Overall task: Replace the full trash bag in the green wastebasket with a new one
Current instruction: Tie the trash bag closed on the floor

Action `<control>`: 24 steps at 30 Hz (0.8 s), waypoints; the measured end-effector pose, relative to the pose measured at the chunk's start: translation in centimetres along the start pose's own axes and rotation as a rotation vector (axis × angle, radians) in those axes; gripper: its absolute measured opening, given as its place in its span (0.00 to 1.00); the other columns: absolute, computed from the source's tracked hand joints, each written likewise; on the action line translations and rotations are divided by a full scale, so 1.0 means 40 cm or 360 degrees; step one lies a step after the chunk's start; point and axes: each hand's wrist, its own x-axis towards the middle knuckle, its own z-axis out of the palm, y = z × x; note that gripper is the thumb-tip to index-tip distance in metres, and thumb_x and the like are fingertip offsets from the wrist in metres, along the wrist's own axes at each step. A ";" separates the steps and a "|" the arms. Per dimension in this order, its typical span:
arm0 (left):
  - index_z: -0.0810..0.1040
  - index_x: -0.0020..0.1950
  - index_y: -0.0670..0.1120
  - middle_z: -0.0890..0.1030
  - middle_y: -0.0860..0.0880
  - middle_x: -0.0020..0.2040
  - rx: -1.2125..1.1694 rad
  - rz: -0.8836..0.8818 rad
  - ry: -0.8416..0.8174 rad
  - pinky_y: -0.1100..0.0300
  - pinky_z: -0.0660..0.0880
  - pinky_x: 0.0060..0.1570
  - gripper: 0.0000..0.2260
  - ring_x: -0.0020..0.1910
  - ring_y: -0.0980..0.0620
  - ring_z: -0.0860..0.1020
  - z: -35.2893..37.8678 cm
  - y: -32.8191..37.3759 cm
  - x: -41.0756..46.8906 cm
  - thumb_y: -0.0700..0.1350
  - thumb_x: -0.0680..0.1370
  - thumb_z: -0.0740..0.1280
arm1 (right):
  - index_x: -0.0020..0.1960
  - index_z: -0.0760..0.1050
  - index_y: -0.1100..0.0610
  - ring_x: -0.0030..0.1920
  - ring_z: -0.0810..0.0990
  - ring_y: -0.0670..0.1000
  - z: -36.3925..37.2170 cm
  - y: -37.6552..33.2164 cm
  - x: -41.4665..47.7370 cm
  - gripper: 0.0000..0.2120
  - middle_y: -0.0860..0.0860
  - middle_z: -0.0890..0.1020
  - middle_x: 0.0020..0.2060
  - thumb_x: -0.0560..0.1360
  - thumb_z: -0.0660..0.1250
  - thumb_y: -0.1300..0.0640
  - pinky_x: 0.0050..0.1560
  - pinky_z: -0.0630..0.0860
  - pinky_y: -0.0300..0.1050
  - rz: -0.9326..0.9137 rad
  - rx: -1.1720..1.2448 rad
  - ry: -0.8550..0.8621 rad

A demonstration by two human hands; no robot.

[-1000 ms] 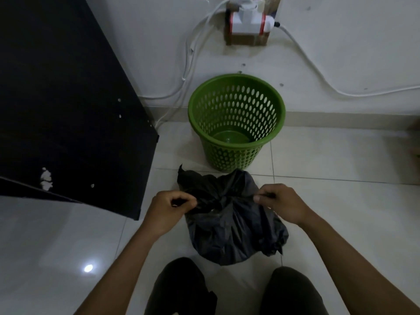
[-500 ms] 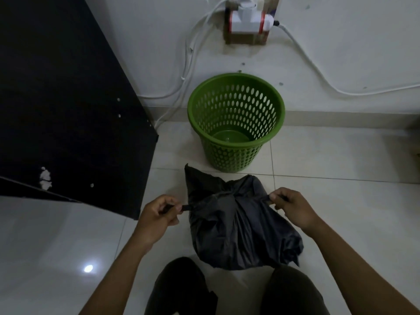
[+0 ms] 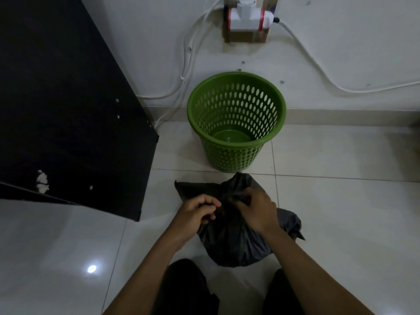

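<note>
The green perforated wastebasket (image 3: 236,119) stands upright and empty on the tiled floor against the wall. In front of it lies the full black trash bag (image 3: 231,244), bunched at its top. My left hand (image 3: 196,212) and my right hand (image 3: 256,210) sit close together over the bag's neck. Each pinches a strip of the black plastic at the knot between them. The knot itself is partly hidden by my fingers.
A tall black cabinet panel (image 3: 68,110) stands at the left, its corner near the basket. White cables (image 3: 188,55) and a plug adapter (image 3: 247,17) hang on the wall behind. My dark-clothed knees (image 3: 186,289) are at the bottom edge. White floor tiles (image 3: 352,212) extend to the right.
My hands were spread apart, pulling the bag's two ends outward; now they have come together at the middle over the bag's neck. The bag has bunched narrower.
</note>
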 end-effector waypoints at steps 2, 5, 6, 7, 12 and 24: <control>0.81 0.44 0.45 0.78 0.46 0.38 0.0117 0.0032 0.0025 0.66 0.71 0.40 0.10 0.39 0.54 0.76 -0.013 -0.019 -0.011 0.33 0.78 0.63 | 0.35 0.70 0.51 0.42 0.78 0.53 -0.003 0.004 0.031 0.22 0.47 0.78 0.35 0.67 0.69 0.32 0.47 0.72 0.49 0.0353 0.0256 0.0056; 0.82 0.42 0.53 0.81 0.48 0.42 0.0247 0.0112 -0.0029 0.63 0.74 0.47 0.11 0.43 0.56 0.79 -0.014 -0.053 -0.033 0.37 0.77 0.68 | 0.35 0.71 0.49 0.43 0.74 0.52 0.007 -0.010 0.056 0.16 0.46 0.75 0.35 0.69 0.70 0.38 0.49 0.62 0.50 0.0474 -0.0033 -0.0053; 0.82 0.42 0.55 0.82 0.50 0.43 0.0265 0.0146 -0.0018 0.63 0.75 0.48 0.11 0.44 0.57 0.79 -0.009 -0.060 -0.036 0.38 0.77 0.69 | 0.33 0.71 0.49 0.45 0.74 0.52 0.020 -0.014 0.062 0.14 0.47 0.76 0.36 0.69 0.69 0.42 0.49 0.62 0.50 0.0438 -0.0093 -0.0066; 0.82 0.43 0.55 0.82 0.50 0.44 0.0273 0.0199 0.0010 0.65 0.74 0.48 0.10 0.45 0.59 0.80 -0.004 -0.061 -0.036 0.39 0.76 0.71 | 0.32 0.72 0.49 0.47 0.74 0.52 0.031 -0.016 0.064 0.13 0.47 0.78 0.37 0.70 0.70 0.45 0.50 0.64 0.50 0.0386 -0.0090 -0.0071; 0.81 0.55 0.55 0.82 0.52 0.58 0.0349 0.0414 -0.0026 0.69 0.71 0.61 0.16 0.65 0.66 0.73 0.007 -0.026 0.009 0.42 0.70 0.76 | 0.47 0.78 0.52 0.43 0.80 0.49 0.007 0.011 0.062 0.05 0.49 0.82 0.40 0.72 0.71 0.59 0.41 0.73 0.38 0.0023 0.0623 -0.0408; 0.65 0.64 0.66 0.73 0.53 0.59 0.0348 0.0454 0.0099 0.63 0.79 0.51 0.32 0.51 0.54 0.81 0.093 -0.039 0.126 0.35 0.74 0.72 | 0.52 0.82 0.54 0.43 0.80 0.37 -0.027 0.100 0.046 0.06 0.55 0.82 0.44 0.79 0.67 0.60 0.45 0.71 0.28 -0.0092 0.0822 0.0121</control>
